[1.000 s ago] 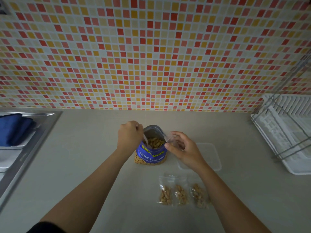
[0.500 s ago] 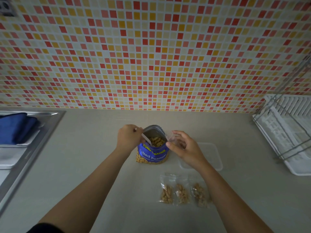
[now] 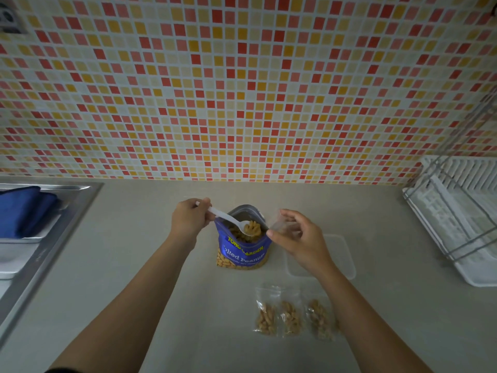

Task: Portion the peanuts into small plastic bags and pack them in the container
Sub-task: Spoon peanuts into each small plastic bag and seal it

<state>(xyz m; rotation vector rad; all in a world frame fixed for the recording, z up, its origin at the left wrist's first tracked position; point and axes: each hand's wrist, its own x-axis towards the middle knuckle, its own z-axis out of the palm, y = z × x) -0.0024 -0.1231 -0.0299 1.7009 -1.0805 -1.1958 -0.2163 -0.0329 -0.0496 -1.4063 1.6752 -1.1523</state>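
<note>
A blue bag of salted peanuts (image 3: 242, 254) stands open in the middle of the counter. My left hand (image 3: 189, 219) grips the handle of a white plastic spoon (image 3: 228, 218), whose bowl carries peanuts just above the bag's mouth. My right hand (image 3: 298, 238) pinches a small clear plastic bag (image 3: 281, 224) held open beside the bag's right rim. A clear plastic container (image 3: 341, 254) lies on the counter behind my right wrist. Three small filled bags of peanuts (image 3: 291, 316) lie in a row nearer to me.
A steel sink (image 3: 51, 238) with a blue cloth (image 3: 24, 208) lies at the left. A white dish rack (image 3: 457, 216) with wire frame stands at the right. A mosaic tiled wall (image 3: 242, 90) closes the back of the beige counter (image 3: 134, 238).
My left hand has lifted the spoon out of the peanut bag, now loaded with peanuts above its mouth. My right hand keeps the small bag open beside it.
</note>
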